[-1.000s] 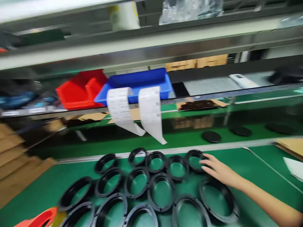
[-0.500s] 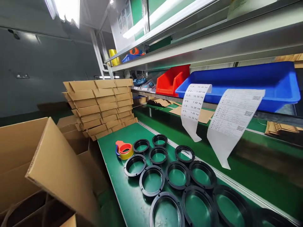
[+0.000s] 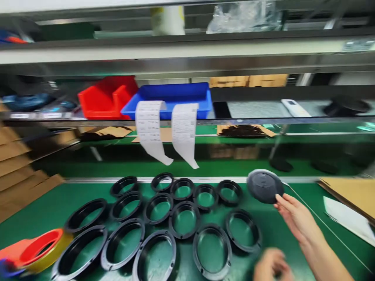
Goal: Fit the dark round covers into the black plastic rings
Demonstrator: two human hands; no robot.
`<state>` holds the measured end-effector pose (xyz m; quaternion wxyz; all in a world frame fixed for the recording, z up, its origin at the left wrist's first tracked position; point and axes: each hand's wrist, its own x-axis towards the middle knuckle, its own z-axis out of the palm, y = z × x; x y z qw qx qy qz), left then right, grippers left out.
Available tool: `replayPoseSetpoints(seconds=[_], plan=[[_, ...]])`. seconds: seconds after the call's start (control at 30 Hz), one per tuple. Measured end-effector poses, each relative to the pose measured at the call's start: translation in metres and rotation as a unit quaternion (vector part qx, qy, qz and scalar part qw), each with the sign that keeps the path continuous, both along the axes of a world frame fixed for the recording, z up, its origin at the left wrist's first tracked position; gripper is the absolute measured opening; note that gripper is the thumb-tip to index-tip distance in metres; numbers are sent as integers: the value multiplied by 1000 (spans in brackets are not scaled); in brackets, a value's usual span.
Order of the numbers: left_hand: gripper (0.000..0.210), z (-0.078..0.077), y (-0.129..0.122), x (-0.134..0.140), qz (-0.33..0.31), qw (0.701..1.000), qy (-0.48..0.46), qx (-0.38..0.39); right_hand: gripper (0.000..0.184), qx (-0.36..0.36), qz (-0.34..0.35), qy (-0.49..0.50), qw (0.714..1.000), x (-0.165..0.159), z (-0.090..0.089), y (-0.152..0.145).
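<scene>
The right hand (image 3: 295, 218) pinched a dark round plastic disc (image 3: 265, 186) by its edge, lifted above the green bench (image 3: 293, 238), right of the black plastic rings (image 3: 184, 218). The left hand (image 3: 271, 267), blurred and cropped, showed no readable grip

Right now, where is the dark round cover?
The dark round cover is in the right hand, raised over the green bench's right side, just right of the black rings.

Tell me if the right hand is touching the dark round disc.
Touching. The head view shows the right hand with fingertips gripping the lower edge of the dark round disc.
</scene>
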<state>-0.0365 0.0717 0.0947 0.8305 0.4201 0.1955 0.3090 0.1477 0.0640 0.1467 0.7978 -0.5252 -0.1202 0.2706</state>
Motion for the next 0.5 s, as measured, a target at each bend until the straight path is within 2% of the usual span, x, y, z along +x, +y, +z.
replayPoseSetpoints(seconds=[0.1, 0.17, 0.2, 0.27, 0.33, 0.37, 0.43, 0.47, 0.5], plan=[[74, 23, 1, -7, 8, 995, -81, -52, 47, 40, 76, 3, 996, -54, 8, -38], [72, 42, 16, -14, -14, 983, -146, -114, 43, 42, 122, 11, 992, -86, 8, -55], [73, 50, 24, -18, -51, 977, -156, -136, 42, 41, 142, 23, 989, -100, 6, -61], [76, 60, 38, -26, -92, 967, -177, -159, 41, 37, 174, 49, 983, -122, 0, -68], [83, 63, 46, -36, -90, 961, -203, -164, 43, 26, 197, 50, 979, -136, -7, -71], [86, 62, 47, -40, -81, 960, -214, -160, 45, 16, 192, 27, 981, -140, -9, -71], [89, 60, 48, -47, -73, 961, -219, -154, 49, -20, 125, -91, 988, -140, -9, -69], [88, 59, 47, -50, -67, 961, -218, -154, 49, -47, 78, -186, 978, -138, -8, -67], [86, 58, 46, -52, -61, 961, -219, -157, 46, -74, 31, -290, 954, -134, -6, -65]])
